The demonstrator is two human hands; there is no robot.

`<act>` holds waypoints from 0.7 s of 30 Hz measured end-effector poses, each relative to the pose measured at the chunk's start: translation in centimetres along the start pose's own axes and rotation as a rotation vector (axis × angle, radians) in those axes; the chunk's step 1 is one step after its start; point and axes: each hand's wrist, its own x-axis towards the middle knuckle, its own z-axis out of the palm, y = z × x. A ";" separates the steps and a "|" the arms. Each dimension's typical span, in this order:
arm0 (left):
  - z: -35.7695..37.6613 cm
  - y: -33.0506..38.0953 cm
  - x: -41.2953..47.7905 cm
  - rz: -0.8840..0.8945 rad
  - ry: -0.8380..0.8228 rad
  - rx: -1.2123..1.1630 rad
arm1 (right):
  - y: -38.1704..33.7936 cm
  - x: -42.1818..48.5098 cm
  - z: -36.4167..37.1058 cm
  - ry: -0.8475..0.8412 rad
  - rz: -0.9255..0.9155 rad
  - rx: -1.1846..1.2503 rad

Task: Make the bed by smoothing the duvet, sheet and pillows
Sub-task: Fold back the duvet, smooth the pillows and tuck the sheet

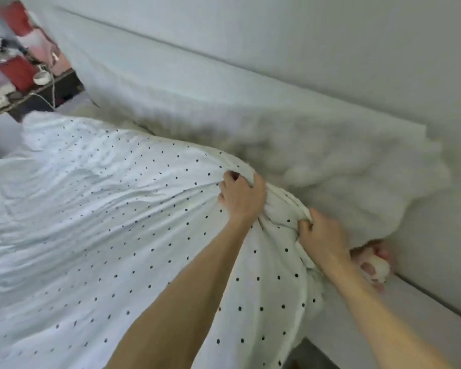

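Note:
A white duvet with small black dots [96, 222] covers the bed across the left and middle of the view, creased. My left hand [241, 194] grips a bunched fold at its top edge. My right hand [321, 235] clutches the same edge just to the right, near the bed's corner. Beyond the edge lie fluffy white pillows [343, 166], blurred, against a white headboard [171, 65]. The sheet is hidden under the duvet.
A white wall [357, 49] rises behind the headboard. A dark shelf [45, 91] with red, pink and white items stands at the far left. A small pink and white object [375, 265] lies by the wall next to my right wrist.

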 end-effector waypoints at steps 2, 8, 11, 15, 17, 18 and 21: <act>6.0 -5.6 2.6 0.060 -0.257 0.108 | 5.5 2.7 7.0 -0.067 0.112 0.008; 13.0 -20.6 1.3 0.170 -0.355 0.626 | 12.8 -2.3 19.3 -0.054 0.395 0.067; 13.9 -21.3 1.7 0.200 -0.369 0.624 | 12.1 -4.3 21.8 -0.214 0.628 0.301; 13.3 -20.5 2.9 0.207 -0.458 0.644 | 10.6 0.4 22.1 -0.416 0.767 0.309; 11.2 -20.4 4.1 0.277 -0.430 0.610 | 7.3 3.3 20.7 -0.372 0.638 0.171; 9.9 -20.2 4.9 0.323 -0.398 0.593 | 5.3 4.6 20.3 -0.326 0.506 0.136; 4.4 -19.9 8.3 0.303 -0.262 0.561 | -3.2 8.8 18.9 -0.333 0.198 0.108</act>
